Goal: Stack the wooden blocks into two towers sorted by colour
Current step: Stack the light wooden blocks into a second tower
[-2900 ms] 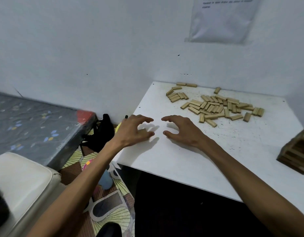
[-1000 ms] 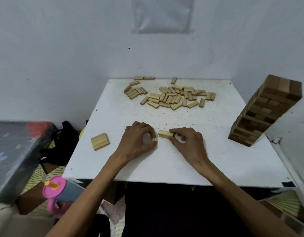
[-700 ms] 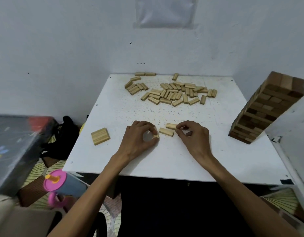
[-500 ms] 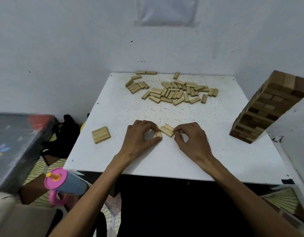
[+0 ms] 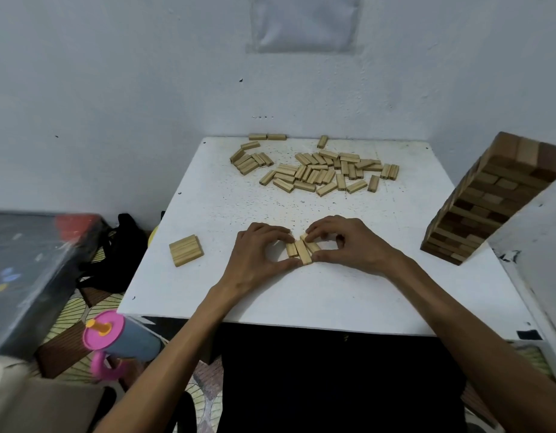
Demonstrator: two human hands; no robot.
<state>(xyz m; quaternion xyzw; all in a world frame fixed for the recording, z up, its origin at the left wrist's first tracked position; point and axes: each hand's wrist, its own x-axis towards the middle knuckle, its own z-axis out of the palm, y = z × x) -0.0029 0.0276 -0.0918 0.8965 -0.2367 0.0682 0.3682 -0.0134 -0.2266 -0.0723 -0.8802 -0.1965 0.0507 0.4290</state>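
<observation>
Three light wooden blocks (image 5: pixel 301 250) lie side by side on the white table (image 5: pixel 301 295), near its front middle. My left hand (image 5: pixel 258 257) curls round their left side, finger and thumb on the blocks. My right hand (image 5: pixel 348 245) pinches them from the right with curled fingers. A flat row of three light blocks (image 5: pixel 186 250) lies to the left. Several loose light blocks (image 5: pixel 314 173) are scattered at the back. A tower of darker brown blocks (image 5: pixel 489 198) stands at the right edge.
A wall rises behind the table and another at the right. Left of the table, on the floor, are a black bag (image 5: pixel 117 254), a grey bottle with a pink lid (image 5: pixel 114 342) and a dark mattress (image 5: pixel 26 270).
Both hands have drawn together near the front middle. Two separate blocks between them have become a tight row of three, squeezed from both sides. The camera has tilted slightly.
</observation>
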